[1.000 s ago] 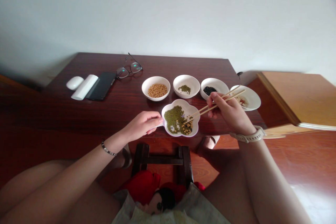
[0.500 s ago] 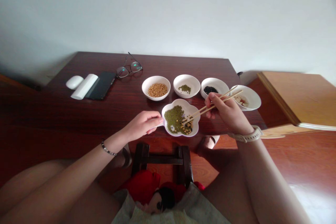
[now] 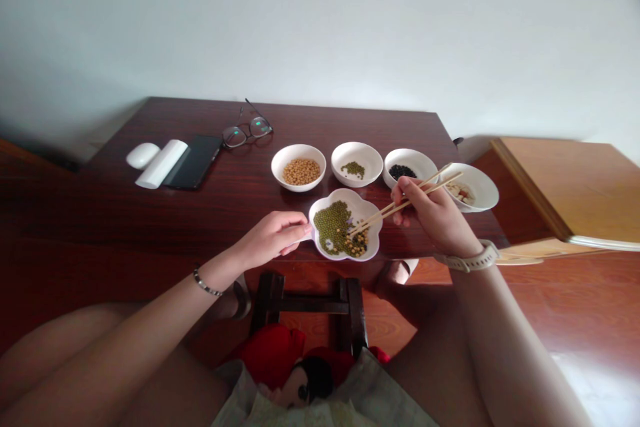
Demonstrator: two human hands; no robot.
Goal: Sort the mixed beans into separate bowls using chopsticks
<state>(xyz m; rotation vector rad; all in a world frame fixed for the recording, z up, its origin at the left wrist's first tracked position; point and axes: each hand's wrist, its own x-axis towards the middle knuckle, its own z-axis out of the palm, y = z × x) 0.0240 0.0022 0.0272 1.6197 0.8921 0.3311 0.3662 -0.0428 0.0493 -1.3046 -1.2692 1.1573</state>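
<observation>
My left hand (image 3: 274, 238) is closed on the short handle of a white flower-shaped dish (image 3: 371, 208) at the table's near edge. Green mung beans (image 3: 332, 219) fill its left part, with yellow and dark beans (image 3: 358, 243) mixed at the lower right. In my right hand (image 3: 434, 208) is a pair of wooden chopsticks (image 3: 385, 212); their tips are down among the mixed beans. Whether the tips pinch a bean is too small to tell. Behind the dish stand bowls of soybeans (image 3: 301, 172), a few mung beans (image 3: 354, 169), black beans (image 3: 401, 171) and pale pieces (image 3: 461, 193).
Eyeglasses (image 3: 247, 133) lie toward the back of the dark wooden table (image 3: 320, 121). At the left are a black tablet-like slab (image 3: 194, 163), a white cylinder (image 3: 163, 165) and a white rounded object (image 3: 143, 155). A lighter wooden surface (image 3: 570, 180) stands to the right.
The chopstick tips have drawn slightly closer together among the beans. Both hands keep nearly the same places, and the whole view has shifted very slightly.
</observation>
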